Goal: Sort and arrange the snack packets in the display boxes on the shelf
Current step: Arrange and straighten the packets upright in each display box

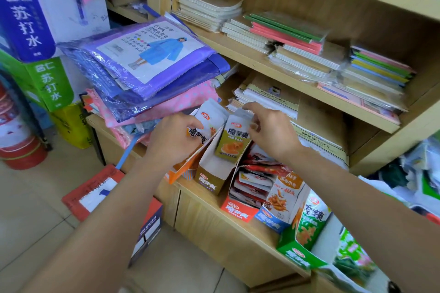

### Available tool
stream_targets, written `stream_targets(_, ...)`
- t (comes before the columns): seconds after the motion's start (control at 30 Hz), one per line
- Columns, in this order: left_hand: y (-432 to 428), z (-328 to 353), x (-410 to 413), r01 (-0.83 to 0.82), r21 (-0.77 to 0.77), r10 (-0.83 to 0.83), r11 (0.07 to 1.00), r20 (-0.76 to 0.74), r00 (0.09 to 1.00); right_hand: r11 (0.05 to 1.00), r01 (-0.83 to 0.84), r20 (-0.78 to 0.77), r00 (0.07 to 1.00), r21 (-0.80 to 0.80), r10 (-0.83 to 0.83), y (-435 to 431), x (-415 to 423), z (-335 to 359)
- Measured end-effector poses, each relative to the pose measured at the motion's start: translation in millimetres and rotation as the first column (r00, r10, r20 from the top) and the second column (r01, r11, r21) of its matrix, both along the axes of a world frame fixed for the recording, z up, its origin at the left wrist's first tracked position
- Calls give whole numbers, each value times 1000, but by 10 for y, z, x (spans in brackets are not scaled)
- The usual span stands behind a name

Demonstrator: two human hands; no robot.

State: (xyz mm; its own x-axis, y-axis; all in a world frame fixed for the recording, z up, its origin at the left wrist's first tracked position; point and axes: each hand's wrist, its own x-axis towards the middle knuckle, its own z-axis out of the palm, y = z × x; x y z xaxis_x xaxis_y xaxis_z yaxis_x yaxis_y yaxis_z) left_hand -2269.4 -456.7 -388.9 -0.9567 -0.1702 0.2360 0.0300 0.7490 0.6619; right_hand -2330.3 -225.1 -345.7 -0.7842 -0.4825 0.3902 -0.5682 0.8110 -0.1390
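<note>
I see a white-and-orange packet [210, 118], a white-and-olive packet [232, 143], an olive-gold box [208, 182], a red box [239, 212], a green box [296, 256], a purple raincoat pack [181, 66], and pink fabric [192, 100] dotted white.

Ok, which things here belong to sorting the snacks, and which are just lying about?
Job: left hand gripping white packet; right hand pinching olive packet; olive box; orange box; red box; blue box; green box.
Lying about: raincoat packs; notebooks; soda water cartons.
</note>
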Motion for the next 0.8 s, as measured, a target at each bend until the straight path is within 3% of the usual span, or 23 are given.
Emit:
stream_targets(0.07,-86,-18,3,-13,-39,12,999,-32,999,993,-18,-57,998,117,25,-12,2,-52)
stream_targets(0.17,-223,-43,-4,-39,-47,35,998,-74,997,991,-65,-131,988,115,80,-17,-13,-90)
stream_targets(0.27,-275,-88,17,-21,-39,21,999,-9,1000,997,-56,-37,998,55,58,-34,-46,-54)
stream_targets(0.37,-310,-139,38,-17,-2,17,1000,49,999,997,77,88,993,7,-77,-60,-153,50)
stream_targets(0.57,-317,-141,75,29,48,-31,998,50,998,974,125,135,979,189,-152,-188,-230,132)
stream_targets(0.73,-375,-168,77,19,144,-24,989,36,999,1000,-19,134,991,-3,19,-338,-148,189)
stream_targets(0.8,-380,-180,77,3,169,-9,986,34,999,998,-62,154,986,-1,61,-459,-102,155)
